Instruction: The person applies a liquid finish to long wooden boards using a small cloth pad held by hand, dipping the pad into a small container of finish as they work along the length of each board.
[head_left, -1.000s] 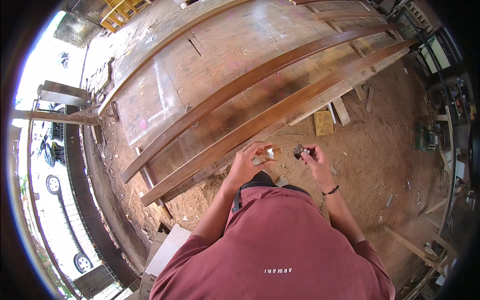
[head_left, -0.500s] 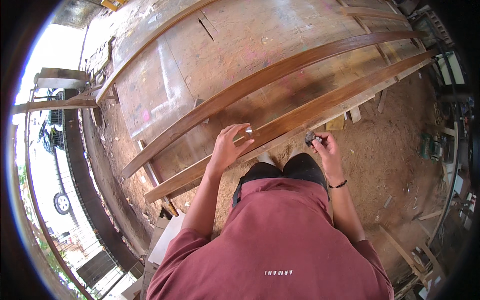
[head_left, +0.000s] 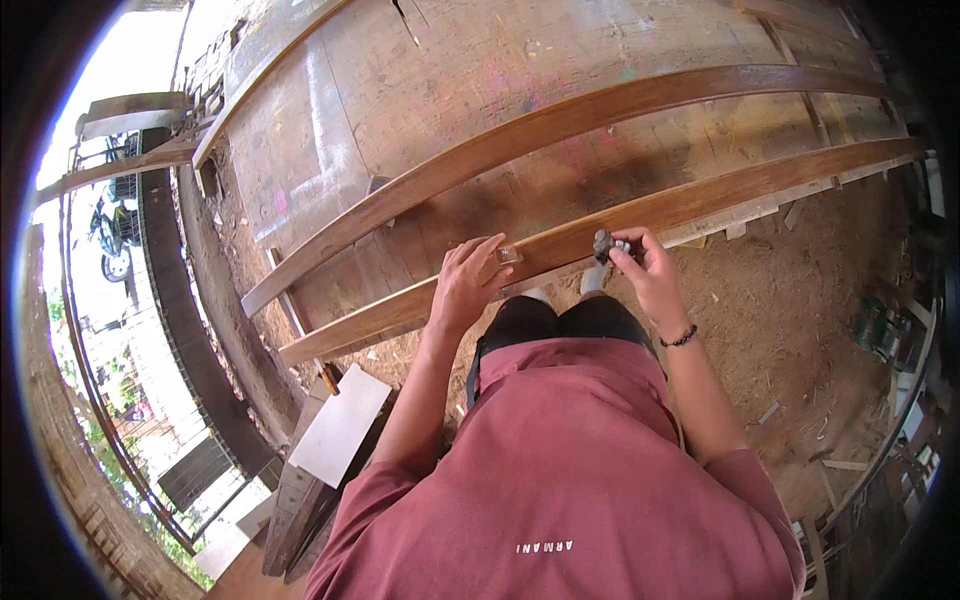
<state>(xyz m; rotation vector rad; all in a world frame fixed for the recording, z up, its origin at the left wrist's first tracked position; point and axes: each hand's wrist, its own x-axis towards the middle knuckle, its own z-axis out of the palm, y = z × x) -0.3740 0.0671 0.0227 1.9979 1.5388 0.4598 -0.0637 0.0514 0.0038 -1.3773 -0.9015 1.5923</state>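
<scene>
My left hand (head_left: pixel 465 285) is curled at a small clear glass container (head_left: pixel 507 254) over the nearer long stained brown board (head_left: pixel 745 183), its fingers and thumb around it; I cannot tell whether the container rests on the board. My right hand (head_left: pixel 650 280) pinches a dark, crumpled wad with a pale bit (head_left: pixel 603 247), possibly cloth, at the board's near edge. A second stained board (head_left: pixel 540 130) runs parallel behind it, both lying across a paint-spotted worktable (head_left: pixel 400 100).
The dirt floor (head_left: pixel 790 290) has wood scraps. At lower left a white panel (head_left: pixel 335 425) lies on dark timber beside a railing, with a motorbike (head_left: pixel 120 245) beyond. Green equipment (head_left: pixel 875 330) stands at the right. My legs (head_left: pixel 560 320) are against the table's near side.
My left hand has moved up from below the board onto it with the glass container. My right hand has risen toward the board with the dark wad. The view has shifted.
</scene>
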